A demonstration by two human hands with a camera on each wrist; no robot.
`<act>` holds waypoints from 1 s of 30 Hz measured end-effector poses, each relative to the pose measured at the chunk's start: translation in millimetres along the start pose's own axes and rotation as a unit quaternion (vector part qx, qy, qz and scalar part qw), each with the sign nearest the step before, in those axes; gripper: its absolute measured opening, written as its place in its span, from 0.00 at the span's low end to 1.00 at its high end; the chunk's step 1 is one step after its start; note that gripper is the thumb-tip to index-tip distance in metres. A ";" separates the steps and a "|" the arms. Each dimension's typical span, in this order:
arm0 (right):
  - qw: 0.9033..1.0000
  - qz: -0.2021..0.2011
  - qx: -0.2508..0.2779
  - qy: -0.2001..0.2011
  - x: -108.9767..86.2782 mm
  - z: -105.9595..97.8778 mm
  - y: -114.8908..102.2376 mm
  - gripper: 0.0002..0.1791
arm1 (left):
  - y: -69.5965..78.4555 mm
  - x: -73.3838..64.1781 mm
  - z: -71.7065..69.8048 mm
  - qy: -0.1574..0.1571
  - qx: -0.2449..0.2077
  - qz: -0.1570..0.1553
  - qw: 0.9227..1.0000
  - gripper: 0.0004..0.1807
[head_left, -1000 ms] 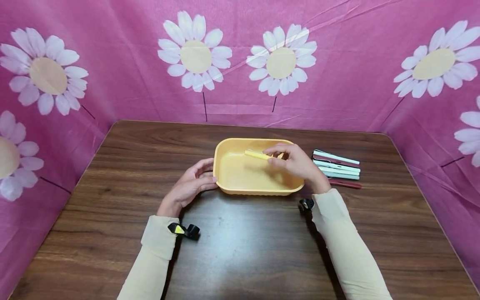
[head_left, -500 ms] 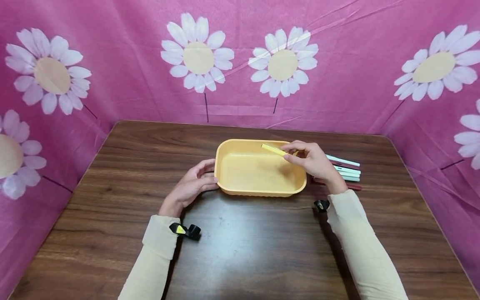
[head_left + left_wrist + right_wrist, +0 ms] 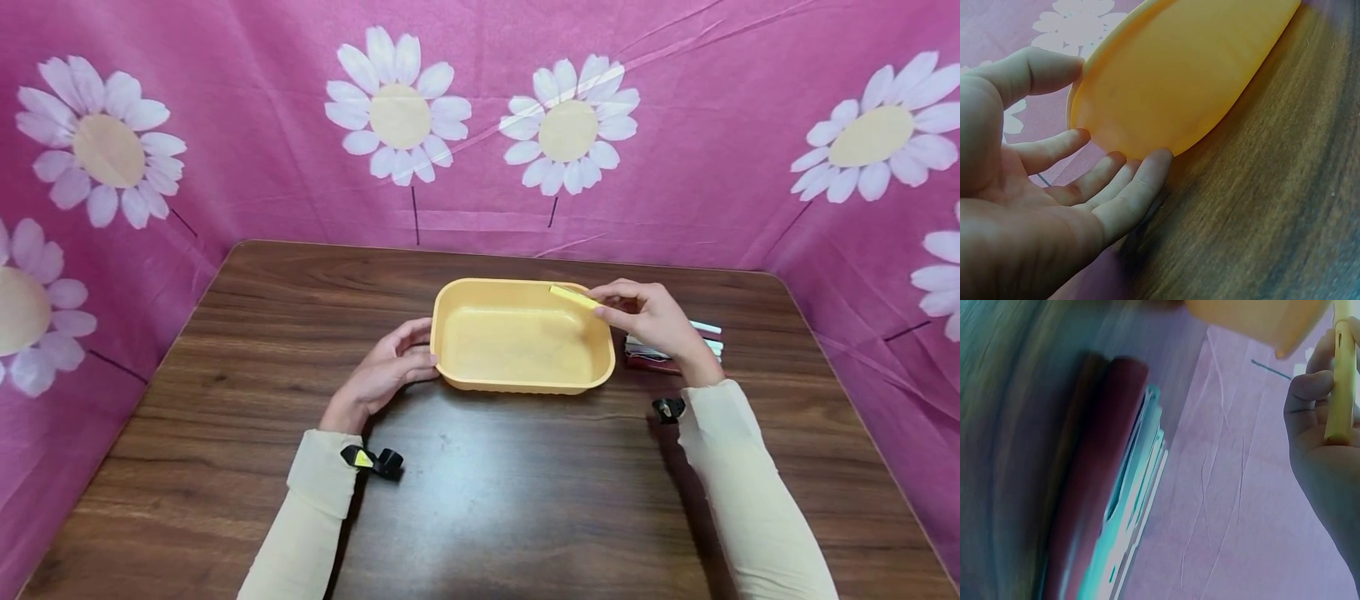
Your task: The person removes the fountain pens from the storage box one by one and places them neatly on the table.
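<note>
A yellow plastic bin with rounded corners sits on the table. My left hand rests against its left end. In the left wrist view, fingertips touch the bin's outer wall, fairly straight and spread. My right hand pinches a yellow pen between thumb and fingers, over the bin's back right corner. The right wrist view shows the pen lying along the palm. Partly hidden under the right hand is a row of pens in pale green and dark red, right of the bin.
The brown wood-grain table reaches back to a pink cloth printed with white flowers, which also hangs at both sides. The row of pens stands close to the bin's right wall.
My right hand has moved to the right with the yellow pen, from over the bin's inside to its back right corner. The left hand keeps its place at the bin.
</note>
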State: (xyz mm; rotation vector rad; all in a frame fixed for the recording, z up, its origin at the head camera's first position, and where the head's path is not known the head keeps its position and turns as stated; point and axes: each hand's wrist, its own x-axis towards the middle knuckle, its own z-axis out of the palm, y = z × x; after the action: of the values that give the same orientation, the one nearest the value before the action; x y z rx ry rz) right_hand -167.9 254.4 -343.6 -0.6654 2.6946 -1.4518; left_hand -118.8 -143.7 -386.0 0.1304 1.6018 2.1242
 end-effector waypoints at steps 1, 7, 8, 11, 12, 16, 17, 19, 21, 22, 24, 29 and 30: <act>1.000 0.003 -0.002 0.000 -0.9 -1.0 0.8 0.13 | 0.1 0.1 0.0 0.001 0.001 0.000 1.000 0.38; 1.000 0.011 -0.017 0.004 -4.3 -3.6 6.4 0.14 | 0.0 1.0 -0.4 0.002 0.006 0.000 1.000 0.38; 1.000 0.009 -0.020 0.006 -4.7 -3.8 7.8 0.14 | -0.1 0.9 -0.4 0.003 0.007 -0.001 1.000 0.38; 1.000 0.004 -0.026 0.011 -6.8 -5.1 12.1 0.13 | -0.3 0.6 -0.4 0.004 0.007 -0.002 1.000 0.38; 1.000 0.003 -0.028 0.012 -7.7 -5.8 12.5 0.13 | -0.3 0.6 -0.3 0.004 0.007 -0.003 1.000 0.38; 0.999 0.017 -0.025 0.013 -11.5 -10.3 14.6 0.13 | -0.2 0.6 -0.1 0.004 0.005 -0.003 1.000 0.38; 0.999 0.022 -0.022 0.014 -12.5 -11.6 14.9 0.13 | -0.1 0.7 0.0 0.005 0.004 -0.003 1.000 0.38; 0.999 0.027 -0.020 0.013 -14.3 -14.4 16.6 0.13 | 0.0 0.9 0.1 0.005 0.003 -0.003 1.000 0.38; 0.999 0.031 -0.016 0.013 -16.1 -16.5 19.6 0.13 | 0.0 1.0 0.2 0.005 0.003 -0.003 1.000 0.38; 0.999 0.032 -0.017 0.013 -17.2 -17.6 20.9 0.13 | 0.0 1.1 0.2 0.004 0.003 -0.002 1.000 0.38; 0.999 0.034 -0.018 0.012 -19.3 -19.3 23.6 0.12 | -0.3 1.1 0.3 0.004 0.003 -0.002 1.000 0.38; 0.999 0.041 -0.011 0.017 -23.6 -21.0 27.1 0.11 | -0.7 0.8 0.2 0.003 0.002 -0.003 1.000 0.38; 0.999 0.039 -0.011 0.018 -23.8 -21.2 26.9 0.11 | -0.6 0.8 0.1 0.003 0.002 -0.002 1.000 0.38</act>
State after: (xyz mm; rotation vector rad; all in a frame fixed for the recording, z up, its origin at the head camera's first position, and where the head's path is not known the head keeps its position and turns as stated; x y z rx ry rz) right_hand -160.2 293.0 -357.5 -0.5333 2.7339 -1.4303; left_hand -119.3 -143.2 -386.8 0.1223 1.6085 2.1203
